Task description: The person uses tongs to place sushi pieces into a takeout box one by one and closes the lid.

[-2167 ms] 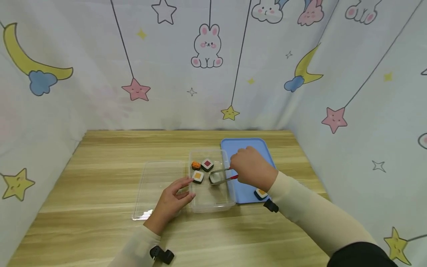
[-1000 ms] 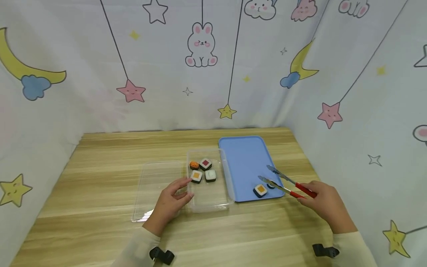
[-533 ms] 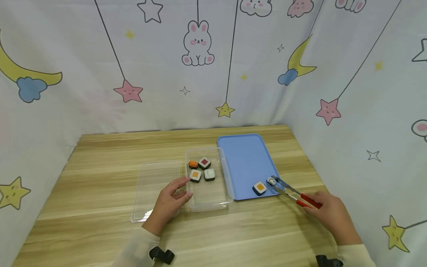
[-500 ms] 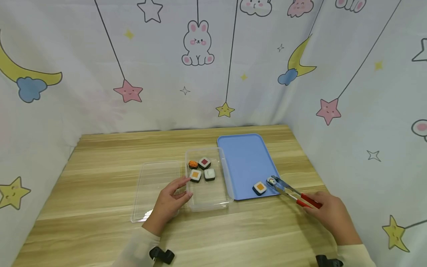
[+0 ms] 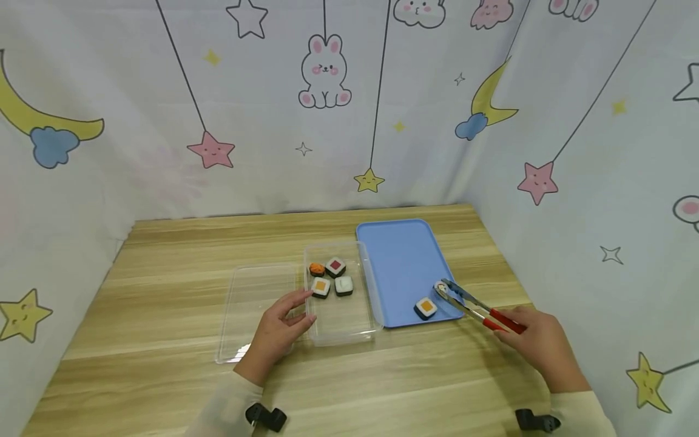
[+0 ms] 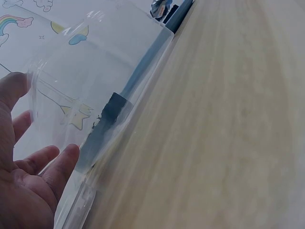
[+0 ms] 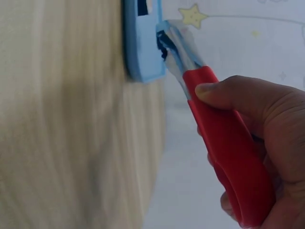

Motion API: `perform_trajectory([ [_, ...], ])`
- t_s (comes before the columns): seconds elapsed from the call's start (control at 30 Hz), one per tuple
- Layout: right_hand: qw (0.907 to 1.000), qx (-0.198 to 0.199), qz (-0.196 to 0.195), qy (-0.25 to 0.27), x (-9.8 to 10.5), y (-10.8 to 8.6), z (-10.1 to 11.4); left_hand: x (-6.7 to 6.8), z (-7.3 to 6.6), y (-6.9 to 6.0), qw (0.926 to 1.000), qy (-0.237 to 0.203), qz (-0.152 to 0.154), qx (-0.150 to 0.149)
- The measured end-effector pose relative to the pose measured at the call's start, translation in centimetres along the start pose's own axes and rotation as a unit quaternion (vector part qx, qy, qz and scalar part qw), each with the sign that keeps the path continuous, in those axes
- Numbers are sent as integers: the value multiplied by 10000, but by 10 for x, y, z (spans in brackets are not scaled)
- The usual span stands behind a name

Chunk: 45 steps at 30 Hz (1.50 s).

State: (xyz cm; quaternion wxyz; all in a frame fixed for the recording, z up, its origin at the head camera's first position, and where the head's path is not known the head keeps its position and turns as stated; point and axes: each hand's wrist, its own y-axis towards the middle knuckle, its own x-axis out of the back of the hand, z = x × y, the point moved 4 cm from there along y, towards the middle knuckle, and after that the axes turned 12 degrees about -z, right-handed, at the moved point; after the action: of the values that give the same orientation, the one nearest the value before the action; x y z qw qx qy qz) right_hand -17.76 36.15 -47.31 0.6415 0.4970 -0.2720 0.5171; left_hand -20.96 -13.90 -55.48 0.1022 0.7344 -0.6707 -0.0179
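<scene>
Between tongs [image 7: 228, 148] gripped by the right hand [image 5: 542, 343], a roll [image 5: 440, 287] is enclosed; the box [image 5: 345, 317] is touched by the relaxed left hand [image 5: 274, 329].

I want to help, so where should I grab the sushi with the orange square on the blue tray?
Probably pinch the sushi by two opposite dark sides, coming from above. It lies flat on the blue tray, orange square up, and its blocky sides should suit a grip. The tongs are close on its right.
</scene>
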Motion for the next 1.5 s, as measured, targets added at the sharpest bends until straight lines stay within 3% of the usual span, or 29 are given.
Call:
perform_trajectory([
  [0.17,9994,227,-186,169,4,18,15,0,-1,0,10000,0,9,-15],
  [0.37,9977,278,-111,605,4,45,44,1,-2,0,9999,-47,77,86],
  [0.53,9945,370,112,975,-8,64,75,1,-1,0,9999,-68,88,74],
  [0.67,9910,852,311,989,-25,74,102,1,-2,1,9999,-98,97,65],
  [0.77,9845,1363,492,984,-40,78,124,0,-2,1,9998,-124,100,73],
  [1.03,9568,2561,1212,655,-69,89,181,0,-3,1,9998,-136,106,88],
  [1.23,9411,2954,1614,322,-86,95,209,1,-2,0,9998,-133,104,67],
  [1.5,9350,3149,1628,-74,-97,98,221,1,-1,0,9998,-189,97,9],
])
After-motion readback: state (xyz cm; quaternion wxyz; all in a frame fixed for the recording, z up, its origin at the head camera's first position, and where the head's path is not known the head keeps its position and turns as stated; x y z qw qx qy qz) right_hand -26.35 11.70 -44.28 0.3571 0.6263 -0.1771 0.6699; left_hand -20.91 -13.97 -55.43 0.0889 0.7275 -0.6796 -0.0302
